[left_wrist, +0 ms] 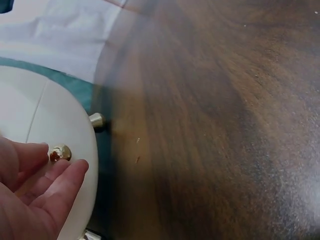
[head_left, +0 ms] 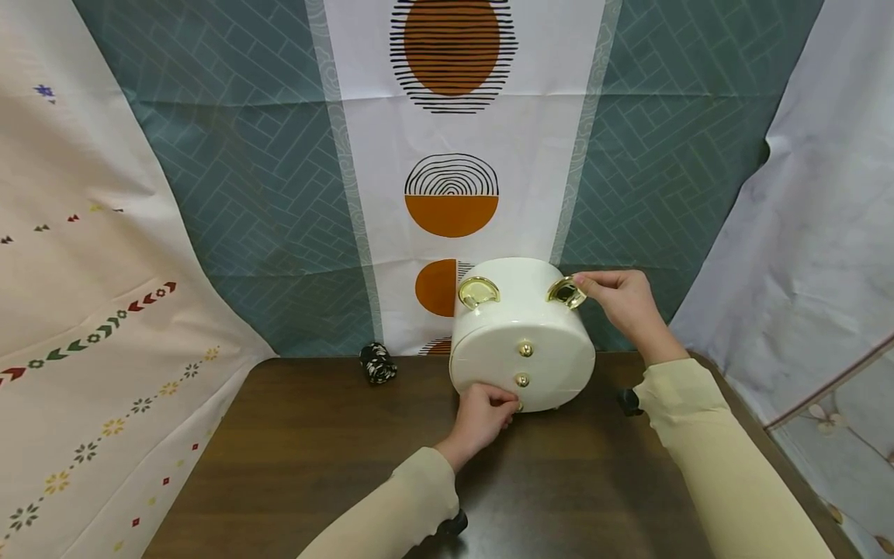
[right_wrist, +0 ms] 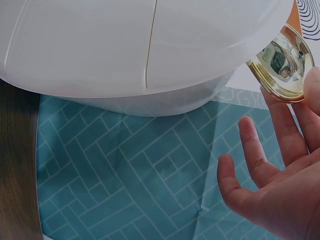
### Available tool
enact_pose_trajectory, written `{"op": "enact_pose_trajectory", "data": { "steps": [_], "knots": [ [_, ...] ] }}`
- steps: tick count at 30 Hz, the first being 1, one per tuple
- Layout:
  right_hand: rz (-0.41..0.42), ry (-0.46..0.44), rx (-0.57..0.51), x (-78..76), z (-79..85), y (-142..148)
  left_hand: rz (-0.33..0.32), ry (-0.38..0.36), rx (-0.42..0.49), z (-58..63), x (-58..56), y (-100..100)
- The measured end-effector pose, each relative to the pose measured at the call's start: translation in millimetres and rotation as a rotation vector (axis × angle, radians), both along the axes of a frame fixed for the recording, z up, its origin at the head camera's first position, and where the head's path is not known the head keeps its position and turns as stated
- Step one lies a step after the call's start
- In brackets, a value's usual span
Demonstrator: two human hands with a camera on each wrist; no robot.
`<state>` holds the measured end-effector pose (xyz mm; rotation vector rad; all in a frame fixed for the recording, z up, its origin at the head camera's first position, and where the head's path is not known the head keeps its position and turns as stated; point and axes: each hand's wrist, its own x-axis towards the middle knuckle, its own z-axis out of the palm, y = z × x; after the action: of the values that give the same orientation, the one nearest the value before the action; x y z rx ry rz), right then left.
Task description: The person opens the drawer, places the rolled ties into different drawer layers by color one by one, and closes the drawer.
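Note:
A glossy white rounded drawer box (head_left: 482, 357) tilts on the table, its flat front facing me. Down that front runs a column of gold knobs, and two gold ear-shaped handles stick out from its top. My left hand (head_left: 482, 415) pinches the lowest knob (left_wrist: 62, 152) between thumb and fingers, as the left wrist view shows close up. With thumb and fingertips, my right hand (head_left: 621, 303) grips the rim of the right-hand gold handle (right_wrist: 282, 62); its other fingers spread below. The left-hand handle (head_left: 478, 292) is untouched. A short gold foot (left_wrist: 97, 121) shows at the box's underside.
On the brown wooden table (head_left: 307, 466), a black patterned roll (head_left: 378, 363) lies left of the box near the back edge. Behind hangs a teal and white cloth (head_left: 265, 194) with orange shapes. Light curtains (head_left: 105, 295) flank the table on both sides.

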<state>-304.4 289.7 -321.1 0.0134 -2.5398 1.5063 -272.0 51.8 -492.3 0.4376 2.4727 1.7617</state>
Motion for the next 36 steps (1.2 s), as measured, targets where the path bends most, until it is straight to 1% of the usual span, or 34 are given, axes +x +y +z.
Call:
{"op": "enact_pose_trajectory", "data": {
  "steps": [4,10,13,17,20,26,33,36],
  "knots": [
    [-0.002,-0.008,0.008,-0.7,-0.6,0.7,0.001,0.000,0.004,-2.3,0.8,-0.1],
    [-0.007,-0.008,0.021,-0.7,-0.1,1.9,-0.013,-0.003,0.011,-1.7,-0.2,0.6],
    [-0.002,0.000,0.020,-1.0,0.1,1.5,-0.041,0.008,-0.011,-2.2,-1.0,0.6],
    [-0.002,0.007,0.017,-1.0,0.6,0.5,-0.068,0.046,-0.067,-2.8,-1.8,-0.3],
    [-0.003,0.002,0.018,-0.8,0.7,0.1,-0.065,0.055,-0.087,-4.9,-3.1,-1.1],
    [-0.007,0.002,0.016,-0.9,0.3,1.7,-0.073,0.051,-0.065,-8.9,-5.8,-1.2],
    [0.000,0.005,0.026,-1.4,-0.6,2.0,-0.069,0.025,-0.064,-8.4,-4.7,-1.5],
    [-0.001,0.012,0.025,-1.0,0.7,0.7,-0.071,0.032,-0.059,-7.9,-4.8,-1.9]
  ]
}}
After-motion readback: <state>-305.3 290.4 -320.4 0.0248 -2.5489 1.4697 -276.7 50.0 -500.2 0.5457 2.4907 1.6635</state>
